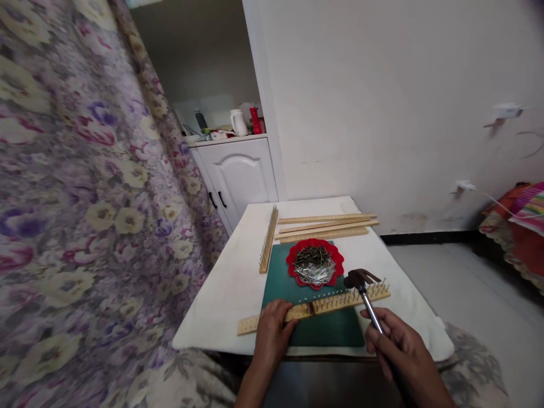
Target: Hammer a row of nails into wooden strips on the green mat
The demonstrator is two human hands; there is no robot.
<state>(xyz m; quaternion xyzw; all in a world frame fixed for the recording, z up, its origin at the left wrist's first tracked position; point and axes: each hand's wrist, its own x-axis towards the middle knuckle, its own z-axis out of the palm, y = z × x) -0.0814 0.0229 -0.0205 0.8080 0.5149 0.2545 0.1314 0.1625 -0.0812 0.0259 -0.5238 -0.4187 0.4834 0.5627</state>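
Note:
A long wooden strip (331, 304) lies slantwise across the green mat (327, 331), with rows of nails standing up from its right part. Small holes or dots mark its left end, and a dark patch shows near its middle. My left hand (274, 326) is closed over the strip left of the nails, thumb along the near edge. In my right hand (397, 343) is a claw hammer (370, 306), gripped by its handle. Its dark head hangs over the nailed part; from this angle I cannot tell whether it touches. Behind the strip, a red scalloped bowl (291, 262) holds many loose nails (317, 266).
Another nail-studded strip (268, 241) lies at the back left of the white-covered table (221, 294). Several plain wooden strips (325, 226) lie along the back. A floral curtain (106, 198) hangs at left, a white cabinet (242, 175) stands behind, and a wall rises beyond the table.

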